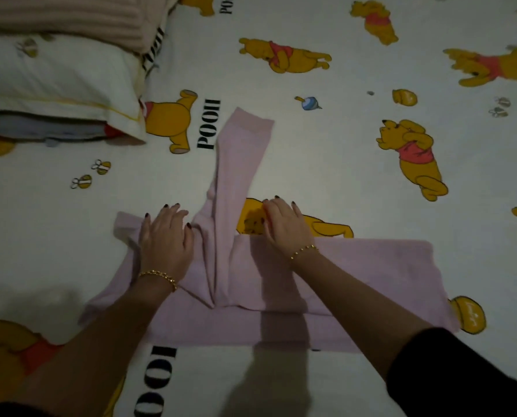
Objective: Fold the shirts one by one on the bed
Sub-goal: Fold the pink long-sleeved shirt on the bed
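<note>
A pale pink long-sleeved shirt (356,275) lies flat across the bed (326,164), its body folded into a wide band near me. One sleeve (239,164) runs away from me up the sheet, ending in a cuff. My left hand (165,236) lies flat with spread fingers on the shirt's left part, beside the base of that sleeve. My right hand (284,224) presses flat on the shirt's upper edge just right of the sleeve, its fingertips reaching onto the sheet. Neither hand grips cloth.
The sheet is white with yellow bear prints and black lettering. A white pillow (55,82) lies at the upper left with a pink ribbed blanket (70,16) behind it. Bare sheet stretches to the right and far side of the shirt.
</note>
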